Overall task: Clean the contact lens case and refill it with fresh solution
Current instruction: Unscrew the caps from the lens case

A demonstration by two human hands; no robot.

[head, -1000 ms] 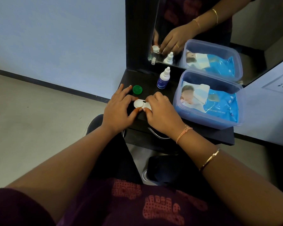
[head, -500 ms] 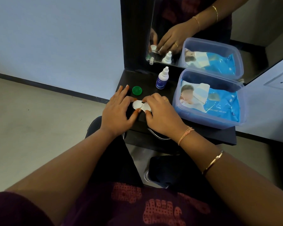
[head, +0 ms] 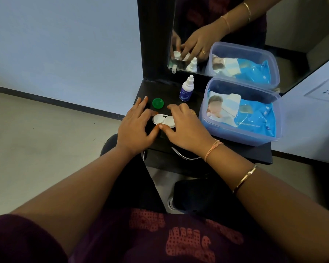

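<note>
White plastic is what both hands meet on: we see the white plastic contact lens case lying flat on the black wooden surface, near its front edge, between the two hands. The left hand is spread fairly wide. Its outer fingers lie straight on the surface, while its forefinger and thumb bracket the left well of the case, one on the far side and one on the near side. That well faces up with no cap on it, pale and round. The right hand is more closed. Its fingers curl over the far side of the case's right half and its thumb presses at the near edge, the tip just beside the left thumb. We cannot tell whether the right well is capped, since the hand covers it.

Just beyond the left forefinger sits a round green ribbed screw cap, apart from the case. Farther back stands a small white dropper bottle with a blue label, upright, beside a translucent blue plastic tub holding a blue packet of wet wipes.
</note>
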